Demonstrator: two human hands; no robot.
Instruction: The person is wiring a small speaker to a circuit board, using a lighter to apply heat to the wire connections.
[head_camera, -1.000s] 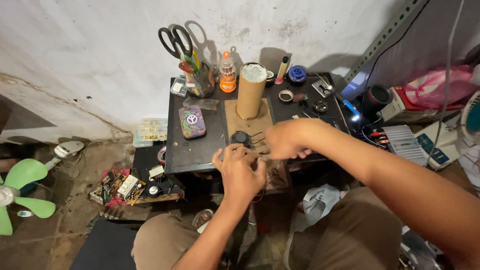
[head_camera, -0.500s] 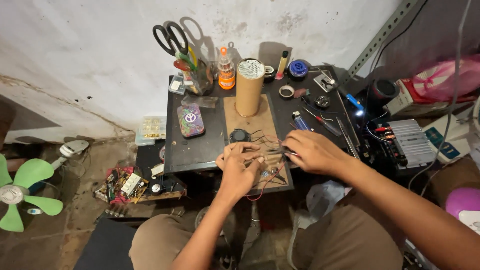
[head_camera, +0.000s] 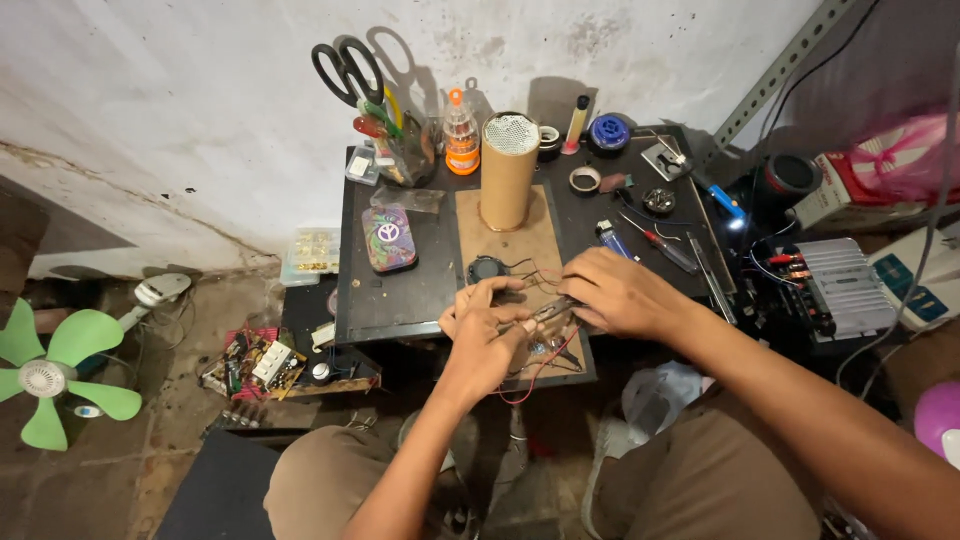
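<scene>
Hands meet at the worktop's (head_camera: 400, 300) front edge: left hand (head_camera: 487, 330) pinches a small wired part (head_camera: 535, 345), right hand (head_camera: 615, 292) grips metal pliers (head_camera: 553, 310). Tugging could snap the thin red wire (head_camera: 540, 372).

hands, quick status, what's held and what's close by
Left hand and right hand pinch a small metal tool over thin wires. Round black part just behind.

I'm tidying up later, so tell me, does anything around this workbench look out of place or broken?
Yes. A green fan lies on the floor at the left with its blades bare, no guard. Beside the black table, a heap of loose circuit boards sits jumbled on a low shelf.
</scene>
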